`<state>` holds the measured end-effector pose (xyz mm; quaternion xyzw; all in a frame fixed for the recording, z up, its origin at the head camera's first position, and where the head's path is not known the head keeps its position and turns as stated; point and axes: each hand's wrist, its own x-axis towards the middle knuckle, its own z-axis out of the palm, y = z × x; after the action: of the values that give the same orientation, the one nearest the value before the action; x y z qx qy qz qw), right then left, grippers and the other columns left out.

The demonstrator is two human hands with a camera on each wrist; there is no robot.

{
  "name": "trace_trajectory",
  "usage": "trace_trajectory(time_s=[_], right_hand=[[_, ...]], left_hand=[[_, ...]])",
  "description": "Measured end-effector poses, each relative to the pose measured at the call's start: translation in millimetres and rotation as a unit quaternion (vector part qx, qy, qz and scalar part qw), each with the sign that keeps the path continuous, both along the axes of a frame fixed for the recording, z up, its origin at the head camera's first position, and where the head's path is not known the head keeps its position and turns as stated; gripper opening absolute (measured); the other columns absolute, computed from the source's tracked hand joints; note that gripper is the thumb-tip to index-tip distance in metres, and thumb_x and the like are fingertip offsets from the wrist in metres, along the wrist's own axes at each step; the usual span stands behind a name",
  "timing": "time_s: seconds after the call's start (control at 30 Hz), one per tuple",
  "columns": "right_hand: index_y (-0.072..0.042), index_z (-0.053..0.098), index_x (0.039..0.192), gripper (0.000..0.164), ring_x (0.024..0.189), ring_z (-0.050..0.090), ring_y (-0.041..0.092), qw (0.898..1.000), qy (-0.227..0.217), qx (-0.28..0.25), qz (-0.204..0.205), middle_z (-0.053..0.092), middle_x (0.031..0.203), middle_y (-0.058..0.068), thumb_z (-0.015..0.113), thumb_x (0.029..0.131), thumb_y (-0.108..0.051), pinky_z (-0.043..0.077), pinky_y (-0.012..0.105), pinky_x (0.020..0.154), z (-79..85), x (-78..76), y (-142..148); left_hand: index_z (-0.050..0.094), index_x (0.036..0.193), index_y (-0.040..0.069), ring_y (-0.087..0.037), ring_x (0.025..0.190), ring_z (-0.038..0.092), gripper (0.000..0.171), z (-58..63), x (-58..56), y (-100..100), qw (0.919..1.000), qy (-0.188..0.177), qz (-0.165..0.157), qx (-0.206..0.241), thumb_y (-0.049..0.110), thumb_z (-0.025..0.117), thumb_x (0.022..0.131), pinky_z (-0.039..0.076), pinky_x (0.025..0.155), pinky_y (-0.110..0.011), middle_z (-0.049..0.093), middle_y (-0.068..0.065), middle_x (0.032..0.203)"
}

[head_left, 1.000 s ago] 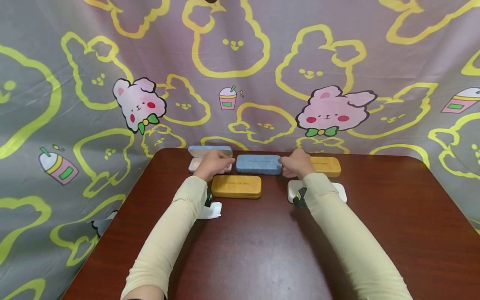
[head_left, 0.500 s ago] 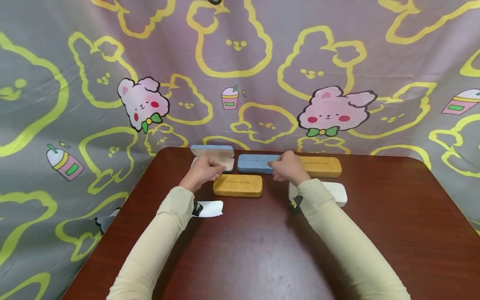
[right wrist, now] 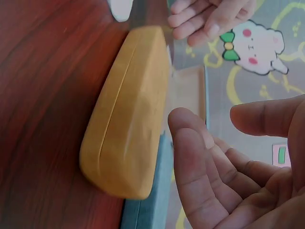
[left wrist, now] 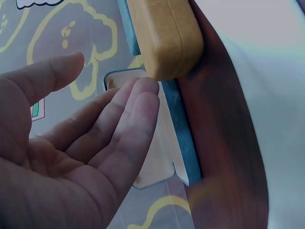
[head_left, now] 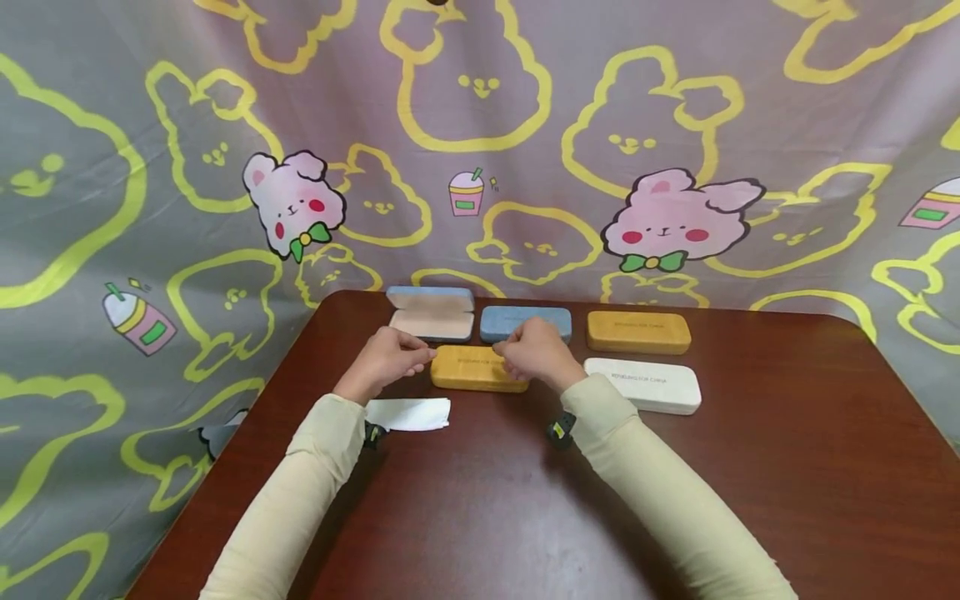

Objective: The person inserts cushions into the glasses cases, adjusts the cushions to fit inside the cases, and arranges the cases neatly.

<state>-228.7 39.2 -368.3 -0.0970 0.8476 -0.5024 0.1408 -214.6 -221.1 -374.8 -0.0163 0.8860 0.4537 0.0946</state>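
A closed yellow glasses case [head_left: 480, 375] lies in the front row of the table. My left hand [head_left: 384, 364] is at its left end, the thumb apart from the loosely bent fingers [left wrist: 136, 114] in the left wrist view; whether they touch the case I cannot tell. Over the case's right part is my right hand [head_left: 542, 354], which hides some of it. In the right wrist view its thumb [right wrist: 267, 117] and fingers are apart with nothing between them. Behind stand an open blue glasses case [head_left: 433, 325] with a pale lining and a closed blue case [head_left: 517, 315].
A second yellow case [head_left: 637, 332] is at the back right, with a white case [head_left: 660, 387] in front of it. A folded white cloth [head_left: 412, 414] lies by the left wrist. A patterned curtain [head_left: 525, 183] hangs behind the brown table [head_left: 480, 500].
Both hands have drawn back towards me from the rear row; the right hand also moved left, from the closed blue case to the front yellow one. The open blue case is now uncovered.
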Motion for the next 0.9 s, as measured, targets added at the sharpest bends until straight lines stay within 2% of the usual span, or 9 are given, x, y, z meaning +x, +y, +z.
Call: trace_trajectory(time_s=[0.07,0.17,0.27,0.4,0.6,0.73,0.9], right_hand=[[0.008,0.067,0.067,0.038,0.066,0.069,0.031,1.0,-0.001,-0.002,0.006,0.068,0.069,0.019,0.069,0.095,-0.017,0.059,0.044,0.066,0.4,2.9,-5],[0.009,0.067,0.067,0.039,0.068,0.069,0.034,1.0,-0.008,-0.007,0.018,0.068,0.068,0.02,0.069,0.096,-0.017,0.059,0.045,0.067,1.4,6.8,-12],[0.008,0.072,0.073,0.035,0.066,0.07,0.033,0.999,-0.001,0.003,0.037,0.069,0.069,0.018,0.068,0.097,-0.018,0.059,0.043,0.064,0.6,10.4,-20],[0.005,0.075,0.079,0.029,0.065,0.071,0.031,0.998,0.008,0.015,0.056,0.07,0.068,0.014,0.069,0.096,-0.018,0.059,0.045,0.065,-1.4,15.1,-31],[-0.004,0.074,0.069,0.028,0.064,0.072,0.029,0.997,0.009,0.02,0.07,0.069,0.065,0.01,0.071,0.094,-0.019,0.059,0.047,0.065,-7.5,20.8,-46],[0.002,0.074,0.071,0.028,0.064,0.072,0.032,0.997,0.017,0.026,0.076,0.069,0.062,0.01,0.073,0.092,-0.017,0.059,0.047,0.064,-12.7,23.4,-57],[0.004,0.075,0.073,0.026,0.057,0.07,0.028,0.994,0.029,0.048,0.09,0.068,0.06,0.012,0.073,0.09,-0.015,0.059,0.045,0.061,-15.7,27.3,-73]], left_hand=[[0.074,0.11,-0.002,-0.034,0.093,0.068,0.028,-0.5,2.7,-3,1.0,-0.006,0.001,-0.003,0.021,0.073,0.094,0.055,0.086,-0.048,0.072,-0.017,0.101],[0.073,0.112,-0.002,-0.034,0.093,0.069,0.03,-1.5,6.9,-7,0.9999,-0.011,0.009,-0.008,0.021,0.074,0.093,0.055,0.086,-0.047,0.072,-0.017,0.102],[0.072,0.114,-0.004,-0.034,0.092,0.069,0.032,-2.4,11.3,-12,0.9997,-0.012,0.015,-0.012,0.02,0.076,0.092,0.056,0.084,-0.046,0.072,-0.019,0.101],[0.071,0.115,-0.006,-0.035,0.091,0.068,0.033,-5.1,17.1,-18,0.9996,-0.011,0.02,-0.019,0.016,0.076,0.091,0.056,0.082,-0.045,0.072,-0.02,0.1],[0.071,0.116,-0.004,-0.031,0.088,0.067,0.032,-12.5,26.4,-30,0.9989,-0.022,0.024,-0.033,0.018,0.075,0.092,0.056,0.079,-0.044,0.072,-0.016,0.104],[0.073,0.113,-0.003,-0.029,0.087,0.066,0.031,-17.3,31.8,-38,0.9987,-0.012,0.026,-0.043,0.018,0.077,0.091,0.056,0.076,-0.041,0.071,-0.014,0.107],[0.076,0.109,0.0,-0.026,0.092,0.063,0.028,-23.7,39.0,-48,0.995,0.003,0.035,-0.093,0.018,0.081,0.087,0.054,0.076,-0.038,0.071,-0.014,0.11]])
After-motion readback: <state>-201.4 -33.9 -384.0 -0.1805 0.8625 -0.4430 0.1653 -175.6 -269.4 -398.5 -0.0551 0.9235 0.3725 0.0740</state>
